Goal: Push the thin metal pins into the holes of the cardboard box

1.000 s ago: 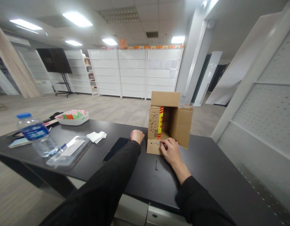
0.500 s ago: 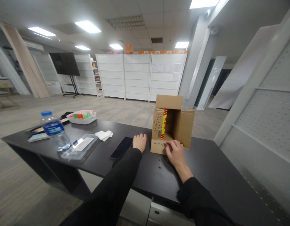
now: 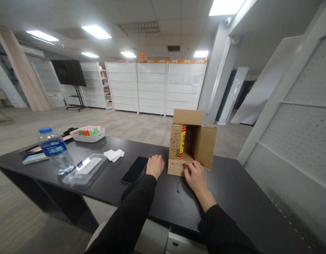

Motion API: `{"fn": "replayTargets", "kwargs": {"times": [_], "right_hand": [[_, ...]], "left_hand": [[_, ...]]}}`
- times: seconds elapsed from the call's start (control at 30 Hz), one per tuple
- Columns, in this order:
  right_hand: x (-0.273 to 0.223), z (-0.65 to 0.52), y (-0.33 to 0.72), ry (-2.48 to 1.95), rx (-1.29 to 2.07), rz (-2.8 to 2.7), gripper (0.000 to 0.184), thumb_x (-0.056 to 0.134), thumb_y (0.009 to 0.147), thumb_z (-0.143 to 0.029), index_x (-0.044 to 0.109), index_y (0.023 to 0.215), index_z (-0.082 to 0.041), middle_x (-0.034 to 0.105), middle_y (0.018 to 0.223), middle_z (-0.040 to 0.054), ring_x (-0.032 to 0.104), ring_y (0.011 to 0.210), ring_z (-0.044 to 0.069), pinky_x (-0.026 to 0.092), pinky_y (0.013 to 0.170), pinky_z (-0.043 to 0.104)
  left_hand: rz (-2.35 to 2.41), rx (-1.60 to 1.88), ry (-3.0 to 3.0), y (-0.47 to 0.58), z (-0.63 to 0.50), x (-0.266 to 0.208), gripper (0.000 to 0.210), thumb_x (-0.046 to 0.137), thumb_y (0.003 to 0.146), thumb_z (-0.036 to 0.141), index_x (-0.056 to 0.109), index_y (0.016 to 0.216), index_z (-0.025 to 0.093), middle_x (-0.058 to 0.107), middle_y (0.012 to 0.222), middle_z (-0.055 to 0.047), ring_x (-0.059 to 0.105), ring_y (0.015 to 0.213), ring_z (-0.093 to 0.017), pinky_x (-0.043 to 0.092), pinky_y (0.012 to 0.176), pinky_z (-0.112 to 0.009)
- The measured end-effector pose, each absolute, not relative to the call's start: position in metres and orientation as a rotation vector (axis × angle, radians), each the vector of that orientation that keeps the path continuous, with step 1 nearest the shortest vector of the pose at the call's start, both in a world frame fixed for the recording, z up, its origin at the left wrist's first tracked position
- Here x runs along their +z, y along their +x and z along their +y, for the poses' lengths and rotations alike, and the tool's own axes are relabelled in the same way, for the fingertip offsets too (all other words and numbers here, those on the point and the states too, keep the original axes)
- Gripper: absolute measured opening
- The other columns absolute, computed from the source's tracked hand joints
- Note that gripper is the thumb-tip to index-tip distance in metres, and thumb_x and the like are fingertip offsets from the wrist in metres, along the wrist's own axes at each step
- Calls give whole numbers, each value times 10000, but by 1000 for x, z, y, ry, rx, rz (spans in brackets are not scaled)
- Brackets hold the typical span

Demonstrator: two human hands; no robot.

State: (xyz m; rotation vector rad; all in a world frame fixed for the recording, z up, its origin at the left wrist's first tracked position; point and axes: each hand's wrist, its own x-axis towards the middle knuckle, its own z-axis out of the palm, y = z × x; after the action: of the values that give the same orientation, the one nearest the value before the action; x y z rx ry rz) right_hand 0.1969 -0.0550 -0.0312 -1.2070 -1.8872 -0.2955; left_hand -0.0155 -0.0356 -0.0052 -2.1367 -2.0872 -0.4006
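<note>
An open cardboard box point(image 3: 176, 141) stands on the dark table, its opening towards me and its flaps spread. My right hand point(image 3: 196, 176) is at the lower front flap point(image 3: 175, 170), thumb and forefinger pinched beside a row of small shiny metal pieces point(image 3: 178, 163). Whatever the pinch holds is too small to make out. Small metal dots also cover the box's left side. Palm down on the table, my left hand point(image 3: 155, 166) rests with fingers loosely extended, between the box and a dark phone point(image 3: 135, 170). A bolt-like metal piece point(image 3: 178, 186) lies in front of the box.
To the left are a clear plastic case point(image 3: 86, 169), a water bottle point(image 3: 55, 151), a folded white tissue point(image 3: 113, 155) and a white basket point(image 3: 88, 135) with colourful contents. A perforated panel point(image 3: 297, 141) rises along the right side. White shelving stands beyond the table.
The view has shifted slightly. My right hand stays at the flap with its fingers pinched, and my left hand remains on the table beside the phone.
</note>
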Motion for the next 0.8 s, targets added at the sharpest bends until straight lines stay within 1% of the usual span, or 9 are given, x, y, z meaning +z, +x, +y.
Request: {"fn": "replayTargets", "kwargs": {"times": [0.33, 0.57, 0.8], "right_hand": [[-29, -56, 196, -1241, -285, -1903, 206, 503, 889, -138, 686, 945, -214, 652, 934, 89, 570, 887, 256, 420, 785, 390], [-27, -58, 198, -1218, -249, -1898, 182, 503, 908, -157, 674, 944, -209, 665, 943, 83, 588, 917, 255, 420, 795, 383], [-25, -73, 201, -1177, -113, -1931, 175, 509, 919, -196, 660, 1007, -207, 667, 1022, 80, 610, 985, 249, 425, 830, 375]], "left_hand": [[-2074, -431, -2134, -16, -34, -7, 270, 391, 1011, 246, 646, 1041, 162, 670, 1072, -125, 597, 1090, -255, 413, 914, -367], [-2056, -462, -2130, -17, -34, -10, 254, 404, 1007, 243, 644, 1022, 160, 671, 1047, -119, 600, 1069, -259, 410, 901, -374], [-2024, -482, -2105, -17, -33, -14, 252, 395, 1009, 236, 637, 1017, 166, 673, 1027, -113, 602, 1056, -265, 408, 881, -385]]}}
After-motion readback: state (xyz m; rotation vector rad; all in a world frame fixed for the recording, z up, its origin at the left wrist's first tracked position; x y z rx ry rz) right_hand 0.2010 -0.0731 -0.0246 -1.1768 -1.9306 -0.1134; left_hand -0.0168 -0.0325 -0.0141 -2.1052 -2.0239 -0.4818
